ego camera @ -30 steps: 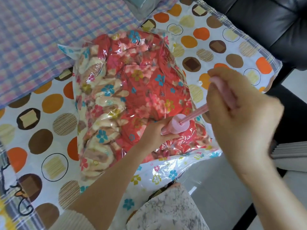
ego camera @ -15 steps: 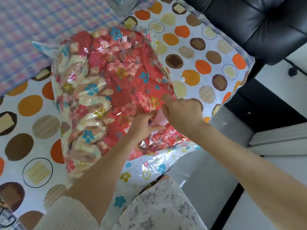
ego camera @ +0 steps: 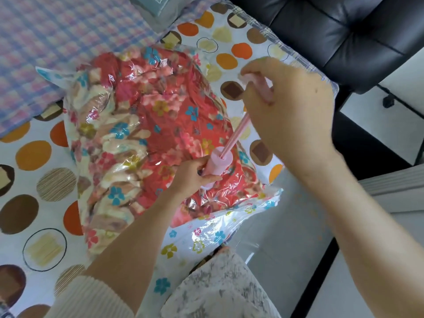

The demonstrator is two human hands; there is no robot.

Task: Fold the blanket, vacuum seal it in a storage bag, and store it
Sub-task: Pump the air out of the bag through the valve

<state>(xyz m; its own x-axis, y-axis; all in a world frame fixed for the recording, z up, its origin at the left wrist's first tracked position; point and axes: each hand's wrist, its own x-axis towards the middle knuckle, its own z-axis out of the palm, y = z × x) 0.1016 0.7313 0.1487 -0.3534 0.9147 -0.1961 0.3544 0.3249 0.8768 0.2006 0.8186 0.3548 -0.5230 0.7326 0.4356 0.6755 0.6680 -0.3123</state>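
A red floral blanket [ego camera: 146,125] lies folded inside a clear flower-printed storage bag [ego camera: 215,232] on the bed. A pink hand pump [ego camera: 219,162] stands on the bag near its lower right part. My left hand [ego camera: 195,175] grips the pump's barrel. My right hand [ego camera: 286,106] holds the pump's handle, raised up and to the right, with the pink rod [ego camera: 236,134] drawn out between handle and barrel.
The bed has a sheet with brown and orange circles [ego camera: 34,154] and a purple checked cover [ego camera: 57,42] at the back left. A black leather chair [ego camera: 332,31] stands at the upper right. Pale floor [ego camera: 286,237] lies along the bed's right edge.
Half a second ago my right hand was down at the barrel with the handle pushed in. It has now pulled the handle up and out, baring the rod.
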